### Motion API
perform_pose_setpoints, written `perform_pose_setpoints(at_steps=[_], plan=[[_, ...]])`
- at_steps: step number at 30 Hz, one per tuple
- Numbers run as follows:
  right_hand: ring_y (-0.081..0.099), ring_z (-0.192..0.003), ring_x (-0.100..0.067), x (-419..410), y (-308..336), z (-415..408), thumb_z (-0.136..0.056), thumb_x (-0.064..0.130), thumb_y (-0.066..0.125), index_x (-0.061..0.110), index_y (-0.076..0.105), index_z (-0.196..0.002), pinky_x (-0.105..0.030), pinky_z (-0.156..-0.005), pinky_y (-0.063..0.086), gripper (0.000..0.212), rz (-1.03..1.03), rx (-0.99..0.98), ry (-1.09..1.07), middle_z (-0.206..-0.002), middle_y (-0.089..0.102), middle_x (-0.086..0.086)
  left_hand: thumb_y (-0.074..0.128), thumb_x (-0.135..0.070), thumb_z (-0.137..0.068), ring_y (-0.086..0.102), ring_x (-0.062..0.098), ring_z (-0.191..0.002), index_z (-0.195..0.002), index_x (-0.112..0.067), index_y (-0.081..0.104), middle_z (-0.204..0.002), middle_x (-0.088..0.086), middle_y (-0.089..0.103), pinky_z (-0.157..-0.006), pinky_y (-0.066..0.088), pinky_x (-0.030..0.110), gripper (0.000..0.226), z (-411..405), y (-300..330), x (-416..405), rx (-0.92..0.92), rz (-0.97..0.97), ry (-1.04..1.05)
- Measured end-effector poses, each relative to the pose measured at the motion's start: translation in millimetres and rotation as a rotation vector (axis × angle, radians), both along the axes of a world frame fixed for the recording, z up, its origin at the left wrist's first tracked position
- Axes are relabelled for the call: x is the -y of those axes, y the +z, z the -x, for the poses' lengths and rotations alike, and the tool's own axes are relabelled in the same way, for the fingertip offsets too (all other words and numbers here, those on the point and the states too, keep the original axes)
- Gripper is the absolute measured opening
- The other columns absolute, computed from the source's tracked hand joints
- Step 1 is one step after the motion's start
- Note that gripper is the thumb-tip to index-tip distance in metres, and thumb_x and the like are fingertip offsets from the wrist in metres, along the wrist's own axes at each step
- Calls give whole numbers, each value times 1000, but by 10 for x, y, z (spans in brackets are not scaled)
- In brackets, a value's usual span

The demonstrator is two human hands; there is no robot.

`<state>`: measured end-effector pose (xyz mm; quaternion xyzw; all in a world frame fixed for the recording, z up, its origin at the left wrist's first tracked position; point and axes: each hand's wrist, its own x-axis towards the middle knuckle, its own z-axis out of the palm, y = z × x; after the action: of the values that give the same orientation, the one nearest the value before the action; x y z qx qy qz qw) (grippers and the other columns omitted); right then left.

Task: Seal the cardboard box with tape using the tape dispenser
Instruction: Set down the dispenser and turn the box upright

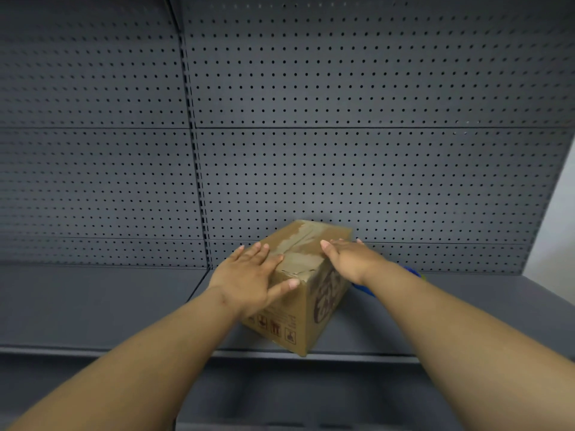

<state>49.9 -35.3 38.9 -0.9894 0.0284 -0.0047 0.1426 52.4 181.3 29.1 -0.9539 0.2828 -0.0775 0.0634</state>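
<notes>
Left hand: your left hand lies flat with fingers straight and spread on the near left part of the box top, thumb along the top edge; it holds nothing.
Right hand: your right hand rests on the right side of the top, fingers extended over the far edge; it also holds nothing.
Box: the small brown cardboard box with dark printed symbols sits turned corner-on upon the dark grey metal shelf, its near corner at the shelf's front lip.
Flaps: they are closed, and old, scuffed tape residue runs along the centre seam; you cannot tell whether any of it holds.
Dispenser: a blue object peeks out behind your right forearm, just beside the box; it is likely the tape dispenser, though mostly hidden.
Backdrop: grey perforated panel behind the shelf.
Progress: early by the look of it. The flaps are pressed down, the dispenser is not yet picked up, and fresh tape has not been laid.
</notes>
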Motion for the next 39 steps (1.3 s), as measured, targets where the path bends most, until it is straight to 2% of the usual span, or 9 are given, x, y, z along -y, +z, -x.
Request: perform_pose_setpoints(at_steps=[7,11,15,17,19,22,24,27,39], plan=[[23,-137,-24,-342,-95,81,-96,44,1,15,34,-140,-39,-116,4,62,77,81,-104,-146,34,-13,2,-80,-76,-8,24,-147,-150,-8,4,-159,11,-6,-118,5,42,103,-10,114,262,-315,251,253],[36,-128,-29,-453,-78,200,-96,45,2,14,50,-128,-40,-113,15,66,109,145,-145,-133,47,-15,18,-74,-83,-8,23,-147,-150,-7,-1,-159,11,-8,-118,4,39,96,-136,46,167,-283,263,201],[45,-116,-30,-576,-25,239,-96,48,8,8,65,-98,-40,-94,36,69,127,263,-128,-119,54,-11,23,-65,-89,-5,22,-147,-151,-15,-1,-159,10,-6,-118,0,37,83,-355,52,-145,-239,233,166],[47,-114,-27,-504,-2,164,-96,47,9,12,64,-95,-40,-94,39,65,125,300,-125,-116,55,-8,22,-61,-92,-2,23,-147,-151,-20,1,-160,10,-2,-118,-1,38,75,-472,33,-269,-242,245,177],[39,-126,-28,-330,2,80,-97,44,11,17,57,-118,-43,-107,29,58,158,297,-181,-132,49,-11,25,-55,-94,2,24,-147,-151,-23,4,-160,11,2,-118,1,38,69,-556,17,-337,-265,297,174],[8,-141,-28,-28,-69,-19,-97,46,11,28,20,-145,-45,-115,5,51,123,190,-359,-155,10,-9,32,-49,-95,14,28,-145,-150,-25,12,-159,9,7,-116,12,38,63,-615,-6,-374,-341,453,146],[1,-142,-26,86,-166,-97,-97,47,11,30,11,-146,-45,-115,5,52,-15,134,-394,-156,1,-8,35,-48,-95,19,28,-144,-150,-26,15,-160,6,8,-115,17,38,62,-655,-48,-383,-368,548,123],[6,-142,-20,136,-280,-209,-98,43,13,23,14,-146,-41,-115,12,52,-198,174,-345,-156,11,-6,37,-48,-95,19,27,-144,-150,-26,16,-160,4,7,-115,19,40,63,-711,-131,-360,-395,658,94],[10,-142,-18,243,-194,-389,-101,34,15,15,15,-146,-32,-112,11,49,-210,165,-266,-154,15,-8,39,-42,-96,14,25,-146,-149,-21,18,-160,9,5,-115,17,38,61,-859,-249,-147,-378,804,101]])
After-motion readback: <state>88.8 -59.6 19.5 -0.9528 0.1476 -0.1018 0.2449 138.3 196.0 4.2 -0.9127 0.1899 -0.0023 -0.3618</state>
